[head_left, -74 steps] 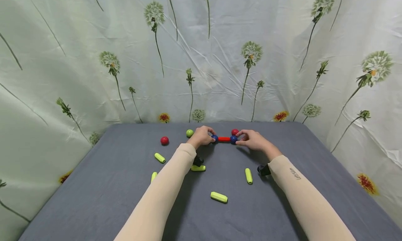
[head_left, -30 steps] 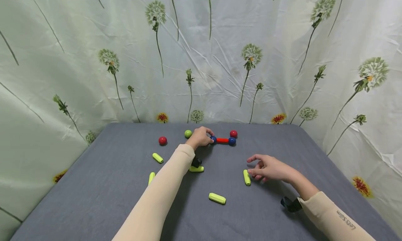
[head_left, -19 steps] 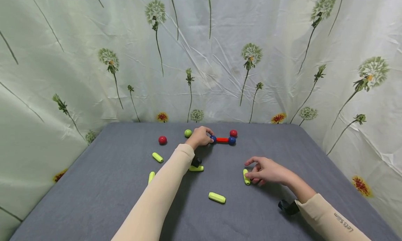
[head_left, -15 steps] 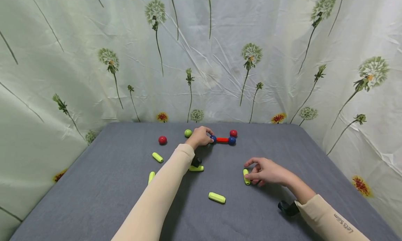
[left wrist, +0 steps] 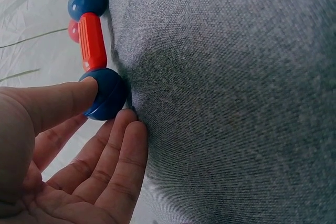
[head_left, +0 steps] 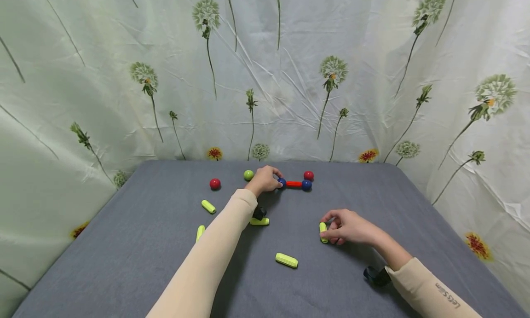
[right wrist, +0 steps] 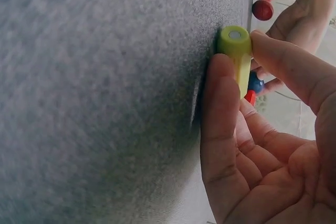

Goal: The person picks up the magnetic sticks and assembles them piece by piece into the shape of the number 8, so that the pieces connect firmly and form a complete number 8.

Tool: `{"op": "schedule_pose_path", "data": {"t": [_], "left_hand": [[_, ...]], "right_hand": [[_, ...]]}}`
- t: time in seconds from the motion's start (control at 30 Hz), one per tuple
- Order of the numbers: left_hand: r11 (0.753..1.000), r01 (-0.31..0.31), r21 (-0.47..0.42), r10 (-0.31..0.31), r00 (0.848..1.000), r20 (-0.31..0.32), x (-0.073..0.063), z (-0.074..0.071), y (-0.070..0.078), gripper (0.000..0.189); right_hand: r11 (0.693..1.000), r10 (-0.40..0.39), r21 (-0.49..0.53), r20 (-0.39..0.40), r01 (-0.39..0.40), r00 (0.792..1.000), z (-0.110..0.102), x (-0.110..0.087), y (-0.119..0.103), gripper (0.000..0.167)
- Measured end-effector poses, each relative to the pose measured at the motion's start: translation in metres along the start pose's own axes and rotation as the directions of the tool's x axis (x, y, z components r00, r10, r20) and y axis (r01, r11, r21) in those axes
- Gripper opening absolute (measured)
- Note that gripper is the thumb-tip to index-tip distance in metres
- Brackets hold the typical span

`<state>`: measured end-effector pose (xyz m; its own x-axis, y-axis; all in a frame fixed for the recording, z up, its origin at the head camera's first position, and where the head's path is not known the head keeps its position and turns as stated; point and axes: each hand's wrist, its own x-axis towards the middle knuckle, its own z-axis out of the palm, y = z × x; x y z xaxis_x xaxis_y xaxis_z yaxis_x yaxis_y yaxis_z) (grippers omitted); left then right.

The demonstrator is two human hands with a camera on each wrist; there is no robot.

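Observation:
At the back of the cloth my left hand pinches a blue ball, thumb on its near side. That ball joins a ribbed red magnetic rod, and a second blue ball sits at the rod's other end; all three lie in a line. Nearer, on the right, my right hand pinches a yellow-green magnetic rod between thumb and fingers, close over the cloth. The right wrist view shows a small metal disc in the end of this yellow-green rod.
Red balls lie at the back left and behind the second blue ball. A green ball sits beyond my left hand. More yellow-green rods lie about the grey cloth. A floral curtain hangs behind.
My right hand has left the second blue ball, come nearer and right, and taken hold of the yellow-green rod, which has shifted slightly left. The left hand stays on its blue ball.

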<state>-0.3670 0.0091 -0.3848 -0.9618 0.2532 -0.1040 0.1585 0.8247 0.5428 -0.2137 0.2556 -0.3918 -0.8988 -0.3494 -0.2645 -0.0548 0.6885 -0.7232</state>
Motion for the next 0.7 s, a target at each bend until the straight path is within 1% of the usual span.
{"op": "schedule_pose_path", "data": {"t": [0.43, 0.7], "left_hand": [[1.000, 0.007, 0.004, -0.007, 1.000, -0.006, -0.002, 0.000, 0.002, 0.023], [1.000, 0.016, -0.005, -0.016, 1.000, -0.005, 0.000, 0.001, 0.001, 0.023]], "right_hand": [[0.999, 0.010, -0.037, -0.022, -0.011, 1.000, 0.003, 0.007, -0.006, 0.045], [0.999, 0.027, -0.027, -0.021, -0.027, 0.999, 0.004, 0.013, -0.011, 0.040]]}}
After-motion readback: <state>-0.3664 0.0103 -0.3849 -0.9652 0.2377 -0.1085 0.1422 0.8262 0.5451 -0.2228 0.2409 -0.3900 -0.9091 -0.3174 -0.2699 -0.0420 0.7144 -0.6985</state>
